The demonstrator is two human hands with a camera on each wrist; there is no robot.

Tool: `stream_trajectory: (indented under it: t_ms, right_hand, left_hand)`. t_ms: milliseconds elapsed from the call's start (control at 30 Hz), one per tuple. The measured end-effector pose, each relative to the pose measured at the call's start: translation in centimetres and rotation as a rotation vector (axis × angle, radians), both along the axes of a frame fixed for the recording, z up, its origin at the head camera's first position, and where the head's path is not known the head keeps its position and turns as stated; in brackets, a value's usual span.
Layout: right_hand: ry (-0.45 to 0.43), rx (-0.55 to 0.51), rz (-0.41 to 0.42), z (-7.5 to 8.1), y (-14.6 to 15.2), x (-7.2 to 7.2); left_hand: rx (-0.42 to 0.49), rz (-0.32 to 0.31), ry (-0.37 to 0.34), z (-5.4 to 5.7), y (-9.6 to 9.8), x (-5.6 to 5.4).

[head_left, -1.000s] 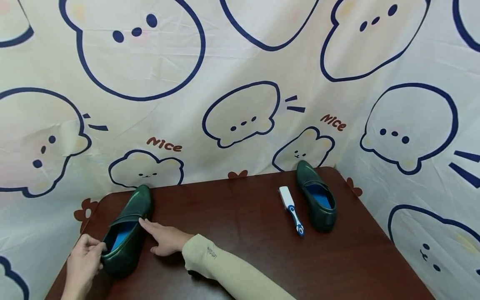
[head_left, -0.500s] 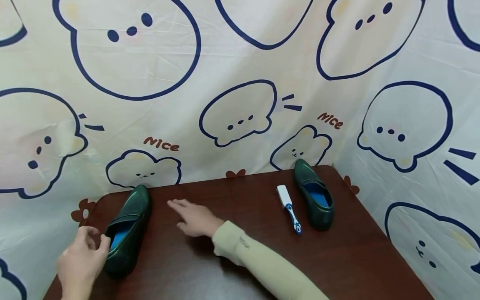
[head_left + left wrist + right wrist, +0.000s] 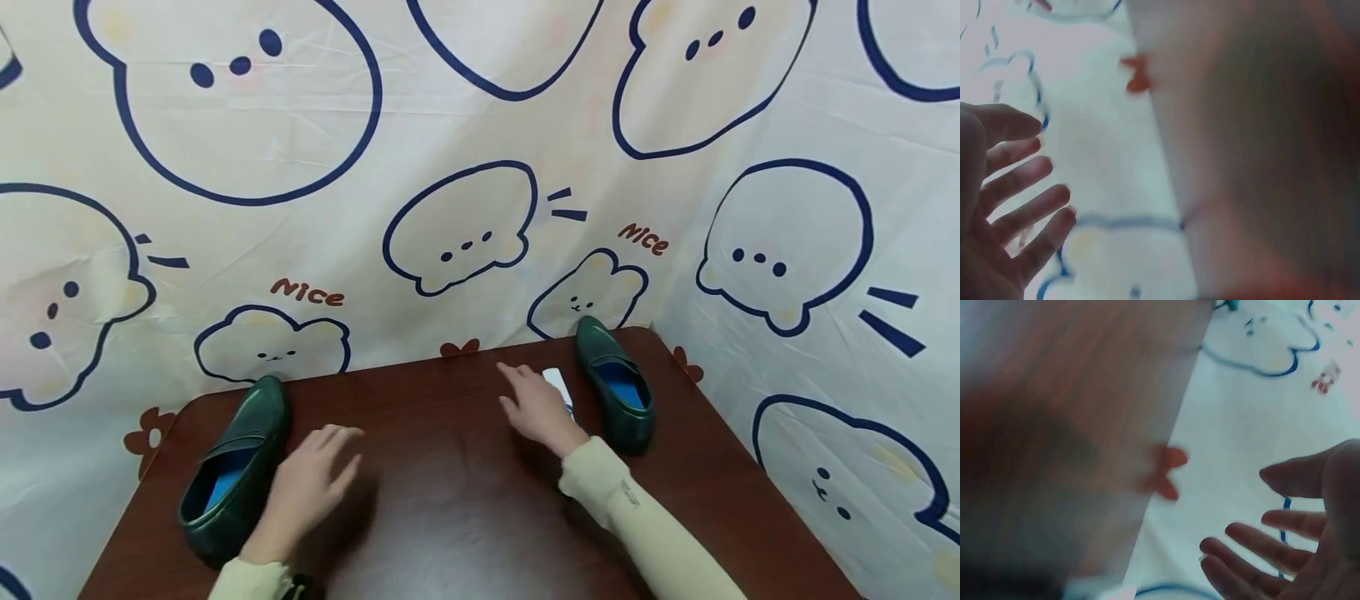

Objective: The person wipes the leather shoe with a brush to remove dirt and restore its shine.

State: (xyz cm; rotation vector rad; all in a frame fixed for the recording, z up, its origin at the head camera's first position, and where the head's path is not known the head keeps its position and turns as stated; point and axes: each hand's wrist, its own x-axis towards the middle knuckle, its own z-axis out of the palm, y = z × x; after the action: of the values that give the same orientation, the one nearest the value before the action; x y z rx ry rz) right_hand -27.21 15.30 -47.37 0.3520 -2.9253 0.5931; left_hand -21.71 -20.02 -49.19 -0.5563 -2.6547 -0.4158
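Reaching across the table (image 3: 465, 517), the right hand (image 3: 536, 408) hovers with fingers spread and holding nothing, directly over the brush (image 3: 557, 382); only the white head of that brush shows past the fingers, so contact cannot be told; the right shoe (image 3: 617, 385) stands just beside it, toe toward the curtain (image 3: 480, 167), judged placed so brush and shoe are within one reach; the left hand (image 3: 307, 487) hangs flat and open, empty, just beside the left shoe (image 3: 234, 471) without touching it; both wrist views are blurred, showing only splayed fingers (image 3: 1019, 187) against the printed cloth.
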Motion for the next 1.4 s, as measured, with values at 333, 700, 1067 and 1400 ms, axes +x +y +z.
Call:
stream_trajectory:
  t_ms: [333, 700, 1067, 1400]
  right_hand:
    - [-0.002, 0.109, -0.157, -3.4, 5.2, 1.8]
    - [-0.079, 0.09, -0.258, -5.5, 6.5, 1.8]
    - [0.046, -0.056, -0.243, -3.4, 6.9, 2.8]
    - [0.133, -0.134, -0.318, 2.7, 12.7, 2.9]
  left_hand:
    - [-0.131, -0.269, -0.361, -3.8, 5.2, -0.6]
    - [-0.164, -0.325, -0.326, -4.0, 6.3, -0.2]
    - [-0.151, -0.329, -0.31, -3.2, 8.2, -1.2]
    - [-0.069, -0.451, -0.245, -1.2, 15.3, -3.8]
